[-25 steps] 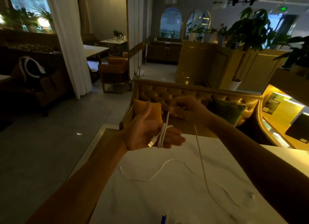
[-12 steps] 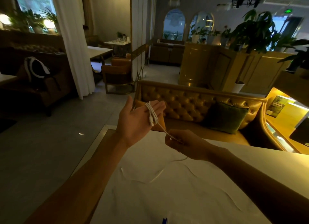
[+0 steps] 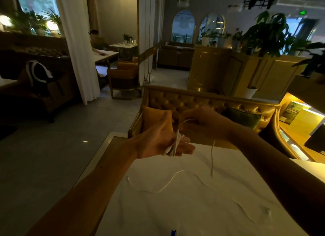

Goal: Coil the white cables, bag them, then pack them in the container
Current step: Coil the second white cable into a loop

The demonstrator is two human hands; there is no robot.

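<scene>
Several turns of white cable (image 3: pixel 174 145) wrap the straight fingers of the left hand (image 3: pixel 158 144); right hand (image 3: pixel 204 125), pinching the strand, has swung from near side to far; one more wrap laid; short tail hangs toward table (image 3: pixel 175 209); coil judged nearly complete.

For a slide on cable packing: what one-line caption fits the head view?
Left hand wrapped in loops of white cable, right hand pinching the loose strand above the white table.
</scene>
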